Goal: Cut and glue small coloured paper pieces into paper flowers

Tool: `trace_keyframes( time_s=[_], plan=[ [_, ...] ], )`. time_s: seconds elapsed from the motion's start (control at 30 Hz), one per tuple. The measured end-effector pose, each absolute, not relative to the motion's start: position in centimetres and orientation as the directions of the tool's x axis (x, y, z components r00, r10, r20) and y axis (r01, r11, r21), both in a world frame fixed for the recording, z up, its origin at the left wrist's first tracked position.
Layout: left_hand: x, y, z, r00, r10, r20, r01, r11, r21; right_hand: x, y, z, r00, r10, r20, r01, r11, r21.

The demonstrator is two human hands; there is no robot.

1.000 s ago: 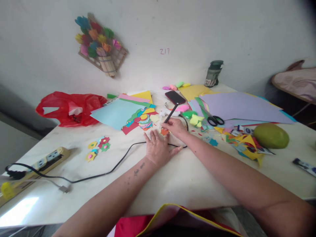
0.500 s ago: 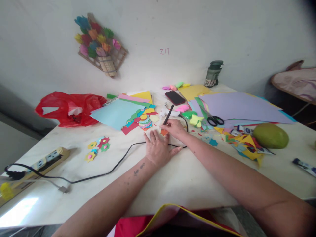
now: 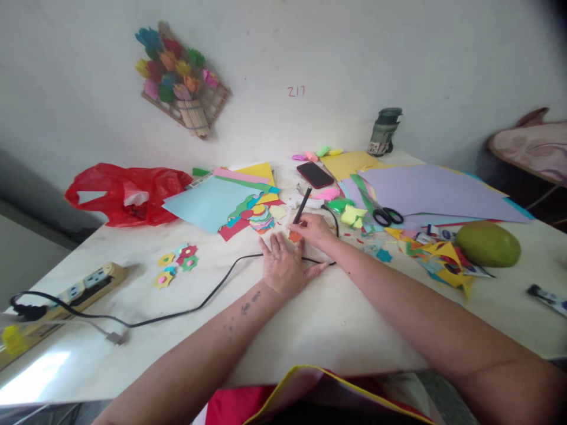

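Fingers of my right hand [image 3: 315,229] are closed around a black pen [image 3: 303,203], which leans with its upper end away from me. Just below the pen lies a small orange paper piece [image 3: 294,236], partly covered by my hands. My left hand [image 3: 284,262] rests flat with fingers spread, its fingertips beside the orange piece. A black cord [image 3: 221,282] passes under my left hand. Beyond the fingers sit a pile of round and scalloped paper cut-outs [image 3: 261,219] and a white glue gun [image 3: 305,202]. Several paper flowers [image 3: 189,263] lie to the left.
A red plastic bag [image 3: 128,195], coloured paper sheets [image 3: 208,203] and a power strip [image 3: 84,289] are on the left. A phone [image 3: 315,175], scissors [image 3: 387,216], paper scraps [image 3: 443,260], a green fruit [image 3: 487,244] and a bottle [image 3: 384,133] stand or lie at the right and back.
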State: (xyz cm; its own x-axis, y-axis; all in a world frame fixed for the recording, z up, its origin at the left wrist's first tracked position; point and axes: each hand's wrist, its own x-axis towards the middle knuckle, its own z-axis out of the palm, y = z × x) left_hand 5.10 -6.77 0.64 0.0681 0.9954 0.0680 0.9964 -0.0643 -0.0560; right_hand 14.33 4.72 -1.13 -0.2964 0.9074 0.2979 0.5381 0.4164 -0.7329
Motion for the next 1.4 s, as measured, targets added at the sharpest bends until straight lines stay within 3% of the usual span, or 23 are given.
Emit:
trace_keyframes(
  time_s=[0.33, 0.7, 0.87, 1.1, 1.4],
  plan=[
    [5.1, -6.7, 0.7, 0.059, 0.997, 0.042, 0.997, -0.057, -0.057, 14.2, 4.9, -1.2, -0.284, 0.910, 0.300, 0.551, 0.412, -0.726],
    [5.1, -6.7, 0.5, 0.060, 0.996, 0.059, 0.998, -0.058, -0.036, 14.8, 5.6, -1.3, -0.226, 0.921, 0.317, 0.372, 0.383, -0.845],
    [5.0, -6.7, 0.4, 0.066, 0.995, 0.073, 0.997, -0.063, -0.040, 15.4, 5.8, -0.9, -0.275, 0.914, 0.298, 0.441, 0.395, -0.806],
    [4.9, -6.5, 0.4, 0.059, 0.997, 0.045, 0.998, -0.060, 0.001, 16.5, 5.2, -0.9, -0.214, 0.917, 0.337, 0.536, 0.399, -0.744],
    [4.4, -6.2, 0.3, 0.245, 0.958, 0.149, 0.969, -0.248, 0.006, 16.7, 5.4, -2.0, -0.162, 0.920, 0.356, 0.494, 0.388, -0.778]
  ],
)
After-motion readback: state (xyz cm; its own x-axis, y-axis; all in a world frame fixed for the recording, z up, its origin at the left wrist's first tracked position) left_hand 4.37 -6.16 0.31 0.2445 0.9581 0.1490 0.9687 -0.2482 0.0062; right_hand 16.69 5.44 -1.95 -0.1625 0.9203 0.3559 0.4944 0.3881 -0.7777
